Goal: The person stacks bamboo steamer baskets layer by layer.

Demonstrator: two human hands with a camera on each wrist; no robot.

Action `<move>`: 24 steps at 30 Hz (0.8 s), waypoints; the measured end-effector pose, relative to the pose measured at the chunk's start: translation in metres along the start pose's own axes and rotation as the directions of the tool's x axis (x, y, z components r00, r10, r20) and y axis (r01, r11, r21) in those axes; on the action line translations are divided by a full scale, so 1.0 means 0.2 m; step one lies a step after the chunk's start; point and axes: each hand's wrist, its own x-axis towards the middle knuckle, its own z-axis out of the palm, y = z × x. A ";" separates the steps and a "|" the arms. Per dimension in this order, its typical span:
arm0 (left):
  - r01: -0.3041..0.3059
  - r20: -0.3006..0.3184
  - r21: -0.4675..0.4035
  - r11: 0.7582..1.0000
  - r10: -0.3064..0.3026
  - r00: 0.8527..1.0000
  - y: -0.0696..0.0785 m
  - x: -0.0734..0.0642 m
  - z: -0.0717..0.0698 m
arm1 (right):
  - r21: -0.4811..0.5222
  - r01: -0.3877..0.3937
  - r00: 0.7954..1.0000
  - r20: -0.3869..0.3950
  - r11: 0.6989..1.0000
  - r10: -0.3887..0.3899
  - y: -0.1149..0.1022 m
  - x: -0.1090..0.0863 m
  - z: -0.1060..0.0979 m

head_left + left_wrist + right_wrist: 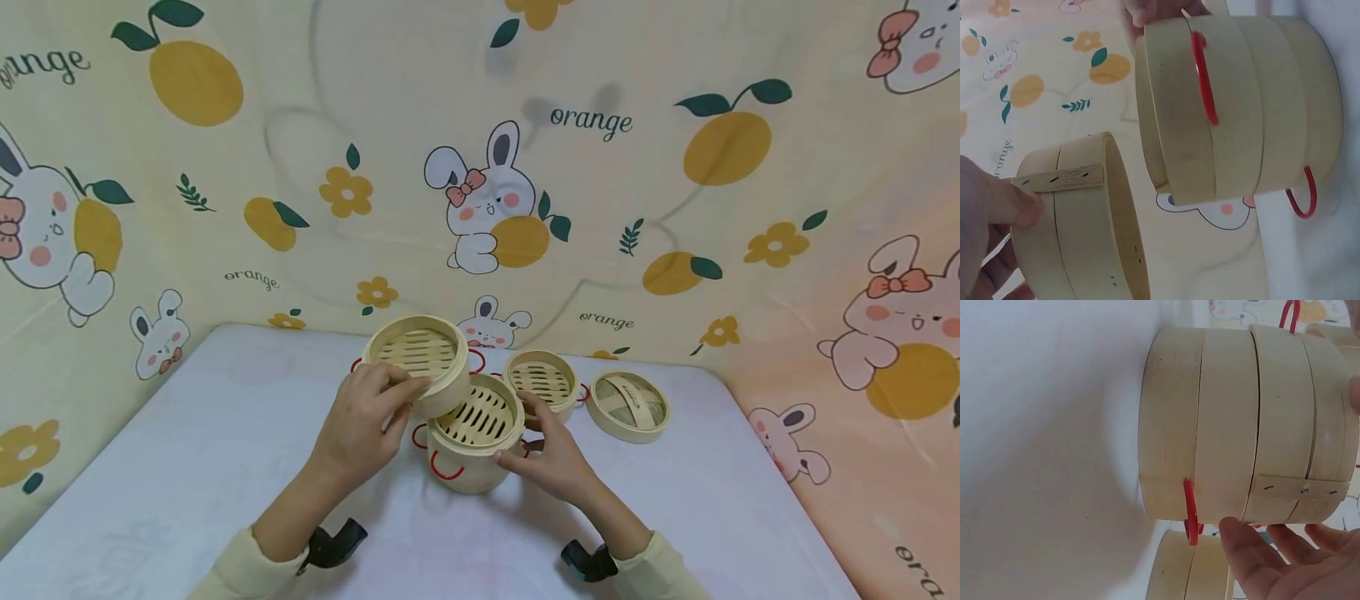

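My left hand (363, 417) grips a round bamboo steamer basket (442, 387) by its near side, thumb and fingers on its wall. This basket is held tilted, up and to the left of a stack of steamer baskets (468, 475), its slatted inside showing in the head view. My right hand (551, 454) holds the stack's top basket (1179, 112) at its right side, thumb in front and fingers behind. Red loop handles (1190, 512) stick out from the stack. In the left wrist view, the raised basket (1085, 219) is apart from the stack.
Behind the stack to the right stands another steamer basket (542, 379) with red handles. Farther right lies a round bamboo lid (630, 408) with a strap across it. A white-covered table (225, 450) bears everything, and a patterned cloth (405, 125) hangs behind.
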 end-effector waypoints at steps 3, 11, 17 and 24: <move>-0.016 0.005 -0.011 1.000 0.016 1.000 0.02 0.00 0.00 | -0.002 0.004 1.000 -0.009 1.000 -0.004 0.00 0.00 0.00; -0.088 0.026 -0.034 0.996 0.089 0.996 0.08 0.01 0.02 | -0.009 0.019 1.000 -0.021 1.000 -0.019 0.01 0.00 0.00; -0.123 0.029 -0.060 0.991 0.125 0.992 0.12 0.02 0.04 | 0.001 0.031 0.999 -0.023 1.000 -0.031 0.02 0.00 0.00; -0.149 0.060 -0.079 0.986 0.154 0.986 0.14 0.03 0.06 | 0.014 0.023 0.999 -0.041 1.000 -0.022 0.03 0.01 0.01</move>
